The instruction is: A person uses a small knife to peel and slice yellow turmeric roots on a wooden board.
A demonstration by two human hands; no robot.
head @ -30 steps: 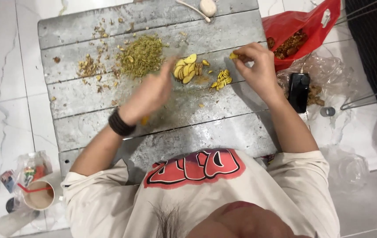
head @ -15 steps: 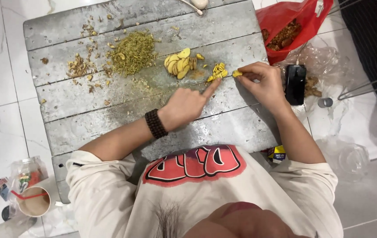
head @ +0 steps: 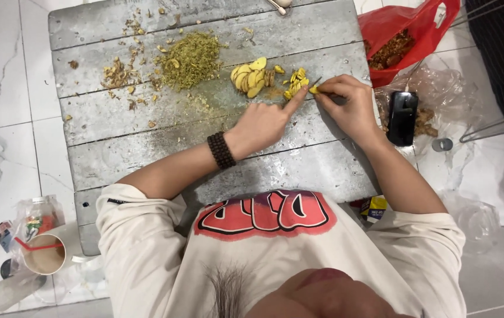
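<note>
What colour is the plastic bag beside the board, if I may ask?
Red; the plastic bag shows best in the head view.

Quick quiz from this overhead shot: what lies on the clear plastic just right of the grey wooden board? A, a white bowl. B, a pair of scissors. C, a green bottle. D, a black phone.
D: a black phone lies flat on the crumpled clear plastic right of the grey wooden board, below the red plastic bag.
</note>
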